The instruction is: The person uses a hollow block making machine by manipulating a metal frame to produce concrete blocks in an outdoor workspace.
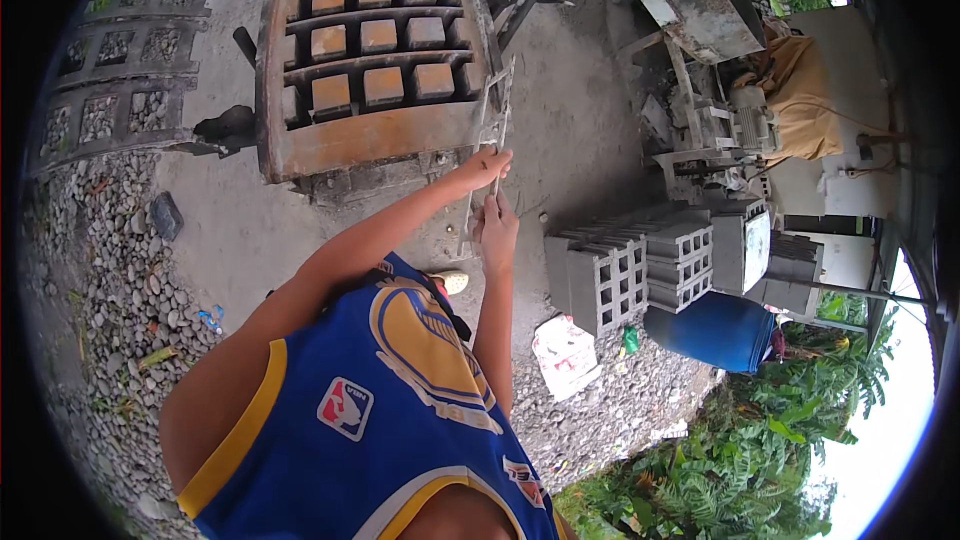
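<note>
My left hand (484,169) is closed around a thin, cement-caked metal bar (505,100), part of a narrow ladder-like frame. My right hand (497,228) grips the same bar just below, its fingers curled in. The bar runs along the right side of a rusty metal block mould (380,135). Inside the mould stand rows of square, orange-brown and grey cores (383,86) with dark gaps between them. Whether the bar is joined to the mould, I cannot tell.
Stacked grey hollow blocks (610,285) stand at right, beside a blue plastic drum (712,332). A white sack (565,357) lies near them. Hollow blocks (118,70) also stand at far left, above loose gravel (110,280). A rusty machine (690,0) stands at the far right.
</note>
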Demonstrator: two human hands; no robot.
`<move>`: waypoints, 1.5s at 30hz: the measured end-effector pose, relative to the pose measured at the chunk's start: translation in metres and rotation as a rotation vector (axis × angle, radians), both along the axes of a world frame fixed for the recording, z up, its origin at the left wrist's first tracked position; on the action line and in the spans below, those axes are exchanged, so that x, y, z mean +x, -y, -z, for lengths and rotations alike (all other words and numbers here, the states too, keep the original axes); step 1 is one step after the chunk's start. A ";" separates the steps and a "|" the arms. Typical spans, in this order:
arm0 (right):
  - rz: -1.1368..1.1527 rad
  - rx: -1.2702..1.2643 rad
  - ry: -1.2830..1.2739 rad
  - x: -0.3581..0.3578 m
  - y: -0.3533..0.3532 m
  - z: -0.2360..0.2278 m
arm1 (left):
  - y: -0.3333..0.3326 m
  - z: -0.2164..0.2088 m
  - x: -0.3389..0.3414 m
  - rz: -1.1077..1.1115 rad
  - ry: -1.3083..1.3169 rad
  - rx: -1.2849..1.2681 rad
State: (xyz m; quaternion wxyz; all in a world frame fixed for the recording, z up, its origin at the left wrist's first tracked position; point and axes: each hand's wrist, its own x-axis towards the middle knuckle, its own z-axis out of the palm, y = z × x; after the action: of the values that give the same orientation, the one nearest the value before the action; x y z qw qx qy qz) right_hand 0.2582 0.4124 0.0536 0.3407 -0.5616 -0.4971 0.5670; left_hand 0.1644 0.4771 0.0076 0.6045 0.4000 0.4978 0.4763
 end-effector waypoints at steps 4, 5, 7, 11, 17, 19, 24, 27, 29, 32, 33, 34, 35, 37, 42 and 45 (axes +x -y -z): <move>-0.117 0.067 0.012 -0.005 0.004 -0.038 | 0.001 -0.028 -0.006 0.053 0.182 -0.055; -0.128 0.064 0.016 -0.003 0.014 -0.049 | 0.009 -0.034 -0.008 0.081 0.224 -0.034; -0.075 0.104 -0.088 0.003 0.035 -0.060 | 0.022 -0.046 0.000 0.094 0.259 -0.034; -0.056 0.122 -0.282 0.034 0.076 -0.056 | 0.055 -0.067 0.023 0.096 0.283 -0.060; 0.290 0.159 -0.377 0.051 0.103 -0.026 | 0.079 -0.053 0.043 0.080 0.356 -0.110; 0.320 0.180 -0.354 0.045 0.105 -0.025 | 0.080 -0.037 0.049 0.113 0.300 -0.091; 0.403 0.199 -0.375 0.031 0.103 -0.022 | 0.073 -0.042 0.046 0.087 0.317 -0.144; 0.308 0.265 -0.273 0.027 0.098 -0.029 | 0.075 -0.053 0.037 0.069 0.298 -0.104; 0.293 0.310 -0.388 0.025 0.101 -0.040 | 0.081 -0.064 0.032 0.059 0.306 -0.084; 0.285 0.355 -0.376 0.029 0.112 -0.036 | 0.089 -0.071 0.033 0.063 0.277 0.004; 0.274 0.360 -0.251 0.030 0.113 -0.036 | 0.089 -0.063 0.035 0.051 0.277 0.039; 0.176 0.394 -0.061 0.031 0.112 -0.036 | 0.090 -0.055 0.037 0.039 0.275 0.074; 0.163 0.377 -0.054 0.034 0.111 -0.030 | 0.091 -0.044 0.041 0.025 0.282 0.059; 0.108 0.091 -0.307 0.045 0.107 -0.011 | 0.090 -0.024 0.048 -0.075 0.146 -0.015; -0.011 -0.066 -0.292 0.047 0.107 -0.038 | 0.100 -0.060 0.045 -0.125 0.119 0.035; -0.008 -0.064 -0.209 0.053 0.104 -0.030 | 0.100 -0.057 0.048 -0.194 0.007 0.041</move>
State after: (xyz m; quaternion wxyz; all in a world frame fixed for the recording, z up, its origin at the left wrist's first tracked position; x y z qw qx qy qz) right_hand 0.3110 0.3082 0.0838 0.3702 -0.5081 -0.4427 0.6393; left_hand 0.2122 0.3772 0.0643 0.5490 0.3604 0.5221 0.5442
